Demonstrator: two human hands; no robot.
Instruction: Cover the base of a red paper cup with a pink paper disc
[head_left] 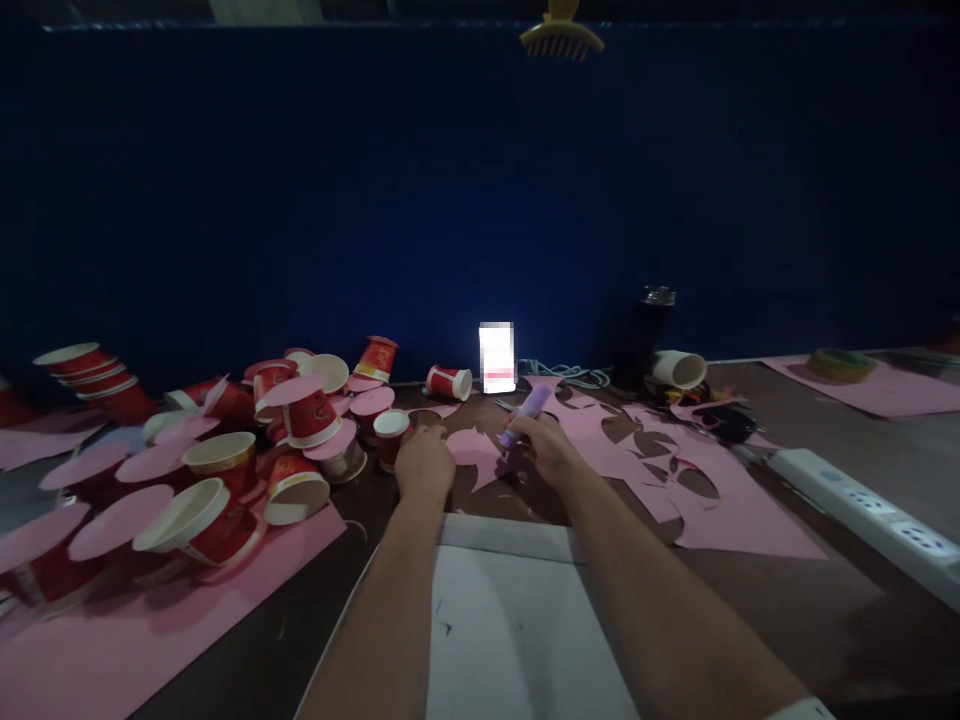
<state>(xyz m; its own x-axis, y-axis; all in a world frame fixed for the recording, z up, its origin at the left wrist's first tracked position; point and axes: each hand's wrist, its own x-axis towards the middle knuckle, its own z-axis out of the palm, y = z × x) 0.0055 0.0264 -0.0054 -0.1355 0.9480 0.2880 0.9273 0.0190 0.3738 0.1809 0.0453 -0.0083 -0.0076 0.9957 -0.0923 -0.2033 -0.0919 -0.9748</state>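
My right hand is closed around a purple glue stick, which tilts up and to the right over the table. My left hand is bent down at the table, its fingers curled together; what lies under them is hidden. Just left of it stands a small red paper cup with its white mouth up. A cut piece of pink paper lies between the two hands, close to the left fingers. Below my wrists is a white board or sheet.
Red paper cups, several topped with pink discs, crowd the left. Cut pink sheets spread at right beside a white power strip. A lit phone stands behind, with a dark bottle and tape roll further right.
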